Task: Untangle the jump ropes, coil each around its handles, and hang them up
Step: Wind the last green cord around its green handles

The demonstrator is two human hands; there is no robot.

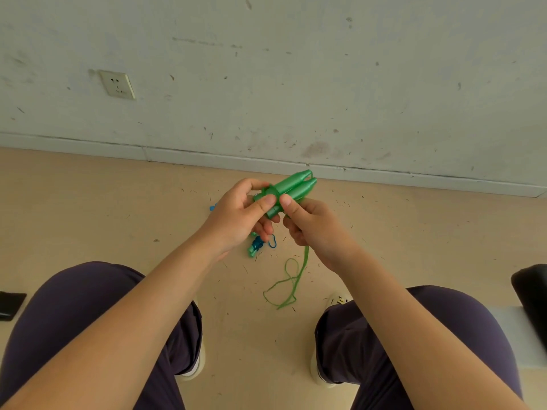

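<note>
Two green jump-rope handles point(296, 184) lie side by side, tips pointing up and right towards the wall. My left hand point(239, 214) grips their lower ends, thumb pressed on top. My right hand point(310, 226) pinches the handles from the right, and the green rope point(291, 284) hangs from under it in loose loops down to the floor. A blue jump rope point(259, 244) lies on the floor below my left hand, mostly hidden by it, with a small blue bit point(212, 207) showing to the left.
I sit with my knees point(88, 306) apart over a beige floor point(88, 208) littered with small dark specks. A scuffed white wall with a socket point(117, 84) stands close ahead. A black object point(10, 304) lies at the left edge, another dark object point(531, 303) at the right.
</note>
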